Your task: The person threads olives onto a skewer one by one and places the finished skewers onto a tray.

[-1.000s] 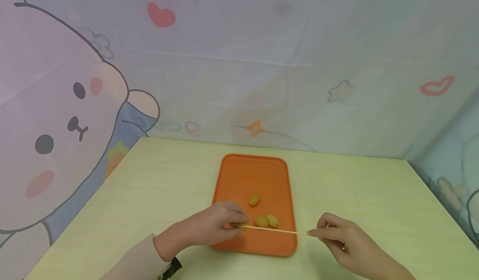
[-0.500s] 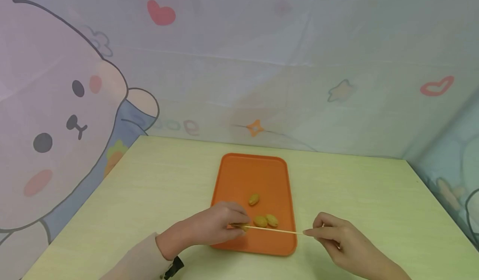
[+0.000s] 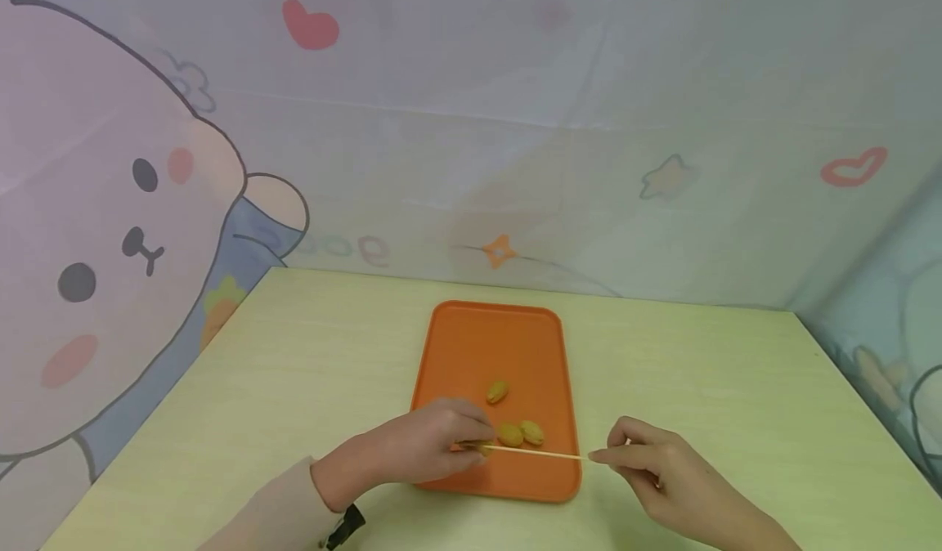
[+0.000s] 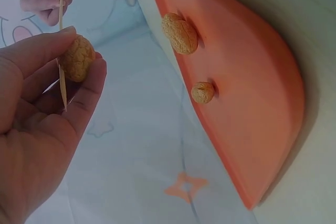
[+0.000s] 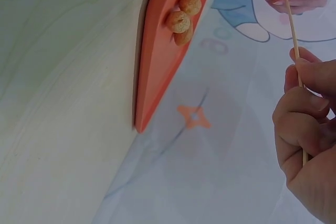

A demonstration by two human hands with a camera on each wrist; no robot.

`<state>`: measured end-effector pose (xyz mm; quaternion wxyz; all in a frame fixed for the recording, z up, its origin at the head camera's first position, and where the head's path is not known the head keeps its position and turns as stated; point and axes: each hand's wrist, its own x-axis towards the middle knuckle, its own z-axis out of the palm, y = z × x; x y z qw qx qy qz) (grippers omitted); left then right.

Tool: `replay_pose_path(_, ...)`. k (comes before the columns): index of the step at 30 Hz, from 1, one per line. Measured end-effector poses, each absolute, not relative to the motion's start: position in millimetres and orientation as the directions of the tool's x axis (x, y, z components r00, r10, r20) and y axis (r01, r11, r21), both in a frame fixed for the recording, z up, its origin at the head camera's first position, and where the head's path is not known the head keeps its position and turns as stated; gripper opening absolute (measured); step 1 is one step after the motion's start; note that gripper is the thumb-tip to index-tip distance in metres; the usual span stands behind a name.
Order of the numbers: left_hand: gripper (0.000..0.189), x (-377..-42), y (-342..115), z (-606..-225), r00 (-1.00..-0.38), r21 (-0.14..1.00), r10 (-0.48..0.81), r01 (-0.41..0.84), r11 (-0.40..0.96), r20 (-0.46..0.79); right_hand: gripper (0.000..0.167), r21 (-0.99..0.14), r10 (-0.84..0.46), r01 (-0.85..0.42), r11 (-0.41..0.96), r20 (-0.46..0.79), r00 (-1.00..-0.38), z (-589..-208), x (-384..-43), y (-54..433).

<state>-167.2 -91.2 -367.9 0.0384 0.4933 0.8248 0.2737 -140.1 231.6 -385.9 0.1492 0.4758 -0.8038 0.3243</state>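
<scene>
My left hand (image 3: 441, 441) pinches a small golden-brown ball (image 4: 80, 59) with a crackled surface, like a little puff, over the near part of the orange tray (image 3: 500, 338). A thin bamboo skewer (image 3: 537, 452) runs from my right hand (image 3: 662, 469) to that ball. In the left wrist view its pointed tip shows past the ball, near the palm; whether it goes through or along the ball's side, I cannot tell. My right hand holds the skewer between thumb and fingers, just off the tray's right edge. Other balls (image 3: 497, 391) like it lie on the tray.
Two balls (image 3: 510, 435) sit side by side close to my left fingers, and another lies farther back. Under the tray is a pale wooden table (image 3: 684, 371). A printed cloth (image 3: 456, 126) hangs behind the table's far edge.
My right hand has come a little left, nearer the left hand, so less of the skewer shows between them. The left hand keeps its grip on the ball almost in place.
</scene>
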Motion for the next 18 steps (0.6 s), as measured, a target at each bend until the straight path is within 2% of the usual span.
replay_pose_path(4,0.020,-167.7,-89.2,-366.9,-0.512,0.481,0.837,0.793,0.373,0.195,0.049,-0.375,-0.664,-0.867,0.329,0.560,-0.495,-385.6,-140.3,229.2)
replay_pose_path(18,0.019,-166.7,-85.7,-367.1,-0.511,0.431,0.836,0.812,0.393,0.200,0.038,-0.438,-0.636,-0.844,0.309,0.565,-0.526,-384.8,-140.0,219.1)
